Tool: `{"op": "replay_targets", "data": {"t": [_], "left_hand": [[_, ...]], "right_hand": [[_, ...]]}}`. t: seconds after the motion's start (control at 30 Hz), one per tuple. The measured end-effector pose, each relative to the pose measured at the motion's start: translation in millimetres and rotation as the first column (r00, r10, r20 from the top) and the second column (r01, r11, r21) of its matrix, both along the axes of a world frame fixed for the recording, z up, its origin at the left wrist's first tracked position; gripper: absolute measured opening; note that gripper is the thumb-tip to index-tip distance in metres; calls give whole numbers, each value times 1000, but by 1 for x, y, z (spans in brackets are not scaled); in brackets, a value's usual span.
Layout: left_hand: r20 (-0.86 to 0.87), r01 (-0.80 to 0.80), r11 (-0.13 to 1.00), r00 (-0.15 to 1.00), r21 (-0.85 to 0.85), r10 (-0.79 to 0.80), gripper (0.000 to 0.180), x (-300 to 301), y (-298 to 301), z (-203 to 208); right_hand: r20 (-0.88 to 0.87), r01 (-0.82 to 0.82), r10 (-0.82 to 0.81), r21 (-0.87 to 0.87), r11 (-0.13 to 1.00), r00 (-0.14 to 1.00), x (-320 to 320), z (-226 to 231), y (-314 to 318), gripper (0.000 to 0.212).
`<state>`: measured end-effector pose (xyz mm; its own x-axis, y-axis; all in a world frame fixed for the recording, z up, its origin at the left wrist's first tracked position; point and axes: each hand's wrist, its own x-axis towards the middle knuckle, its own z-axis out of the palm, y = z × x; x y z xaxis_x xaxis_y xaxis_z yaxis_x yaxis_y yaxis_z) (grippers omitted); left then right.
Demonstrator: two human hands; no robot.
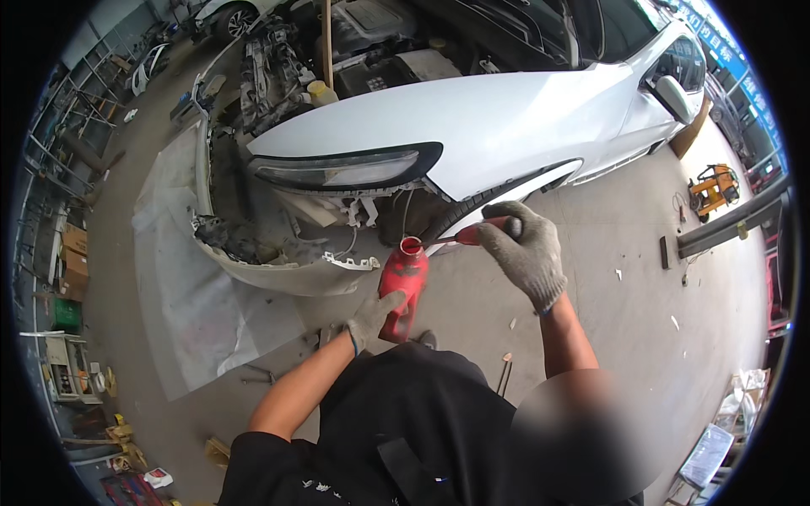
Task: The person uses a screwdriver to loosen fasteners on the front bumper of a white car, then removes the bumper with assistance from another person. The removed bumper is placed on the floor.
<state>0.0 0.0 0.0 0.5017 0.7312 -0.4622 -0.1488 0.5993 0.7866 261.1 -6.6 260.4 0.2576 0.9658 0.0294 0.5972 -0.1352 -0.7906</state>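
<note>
In the head view, I see the left hand (366,318) hugging a red bottle (403,280) near the front corner of the white car (498,110). The right hand (535,257) squeezes a red tool (469,235). Its tip, by the bottle's mouth, is hard to see. The bottle hides part of the left hand.

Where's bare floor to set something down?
Right of the right grip: concrete floor, bordered by the white car and orange machine, with only small scraps. A narrower strip runs between the plastic sheet and cardboard boxes.
Crowded: around the red bottle, with bumper and red-handled tool close.
</note>
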Motion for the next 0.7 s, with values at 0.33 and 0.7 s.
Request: {"op": "replay_targets", "data": {"t": [0.33,0.7], "left_hand": [[-18,-44,992,999,-117,42,41,-8,39,-19],[69,-108,969,990,-220,126,33,-9,56,-4]], "right_hand": [[-273,269,-249,40,962,929,-5,-12,1,31],[-457,349,-293,41,936,840,-14,-36,6,31]]}}
